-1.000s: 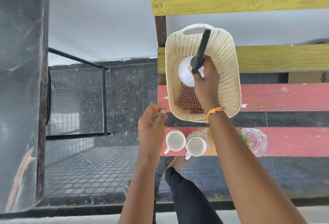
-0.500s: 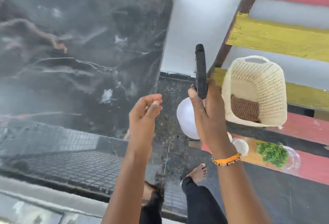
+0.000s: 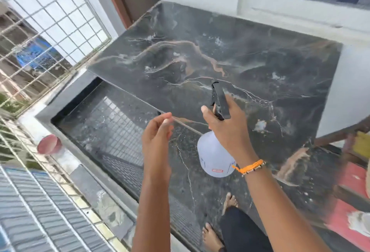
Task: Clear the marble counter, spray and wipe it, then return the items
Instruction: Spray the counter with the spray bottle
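The dark marble counter (image 3: 230, 51) with brown and white veins fills the middle of the head view, with pale splotches on its surface. My right hand (image 3: 228, 129) grips a white spray bottle (image 3: 215, 157) by its black trigger head, held above the counter's near edge with the nozzle pointing over the slab. My left hand (image 3: 157, 137) hovers left of the bottle, fingers loosely curled and holding nothing. An orange bracelet sits on my right wrist.
A white metal window grille (image 3: 46, 31) runs along the left. A red round object (image 3: 49, 144) lies on the ledge below it. Red and yellow bench slats (image 3: 352, 179) show at the right edge. My bare feet (image 3: 230, 201) stand on the dark floor.
I have carried the spray bottle from the cream basket over to the marble counter. The view swung left, so the basket and mugs have left the frame.
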`<move>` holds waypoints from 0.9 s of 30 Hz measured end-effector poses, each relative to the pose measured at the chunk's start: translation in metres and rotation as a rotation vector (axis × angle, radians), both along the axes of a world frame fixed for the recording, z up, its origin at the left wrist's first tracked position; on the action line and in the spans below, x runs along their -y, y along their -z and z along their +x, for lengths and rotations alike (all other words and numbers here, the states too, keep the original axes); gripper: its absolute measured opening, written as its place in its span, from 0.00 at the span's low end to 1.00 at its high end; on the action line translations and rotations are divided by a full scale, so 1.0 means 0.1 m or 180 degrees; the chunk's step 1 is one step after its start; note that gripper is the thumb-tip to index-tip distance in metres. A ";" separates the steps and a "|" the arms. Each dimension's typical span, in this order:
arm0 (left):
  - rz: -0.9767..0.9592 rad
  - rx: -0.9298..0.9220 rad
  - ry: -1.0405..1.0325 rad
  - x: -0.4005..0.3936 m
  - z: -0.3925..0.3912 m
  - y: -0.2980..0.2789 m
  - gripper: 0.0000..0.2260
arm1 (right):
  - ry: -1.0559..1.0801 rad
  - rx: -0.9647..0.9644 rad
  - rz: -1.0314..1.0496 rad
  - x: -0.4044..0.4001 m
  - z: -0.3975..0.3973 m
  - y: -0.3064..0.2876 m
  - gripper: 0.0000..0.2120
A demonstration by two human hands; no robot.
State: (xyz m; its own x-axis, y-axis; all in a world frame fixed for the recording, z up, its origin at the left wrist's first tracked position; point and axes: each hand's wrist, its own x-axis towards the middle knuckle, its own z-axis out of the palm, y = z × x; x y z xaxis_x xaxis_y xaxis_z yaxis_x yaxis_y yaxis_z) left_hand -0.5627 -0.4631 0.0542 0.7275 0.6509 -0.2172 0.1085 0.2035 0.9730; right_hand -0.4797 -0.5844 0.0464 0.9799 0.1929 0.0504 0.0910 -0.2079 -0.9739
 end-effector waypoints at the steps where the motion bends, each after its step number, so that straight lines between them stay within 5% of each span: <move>1: -0.0005 -0.0009 -0.0082 -0.13 0.01 -0.01 0.08 | -0.0013 -0.0002 -0.0014 -0.16 0.05 0.00 0.11; 7: 0.0074 -0.0009 -0.0235 -0.80 0.37 -0.05 0.07 | -0.0097 -0.0261 0.0064 -0.95 0.59 0.05 0.19; 17: 0.0200 -0.0151 0.0059 -1.82 1.58 -0.05 0.09 | -0.0346 -0.0167 0.0079 -1.89 1.77 -0.02 0.12; 22: 0.0056 -0.0280 0.0404 -2.24 2.14 0.09 0.09 | -0.0140 0.0151 -0.0553 -2.17 2.14 0.07 0.16; 27: 0.0066 -0.0588 0.1160 -2.81 2.85 0.25 0.07 | -0.0101 -0.0070 -0.0337 -2.46 2.53 0.15 0.19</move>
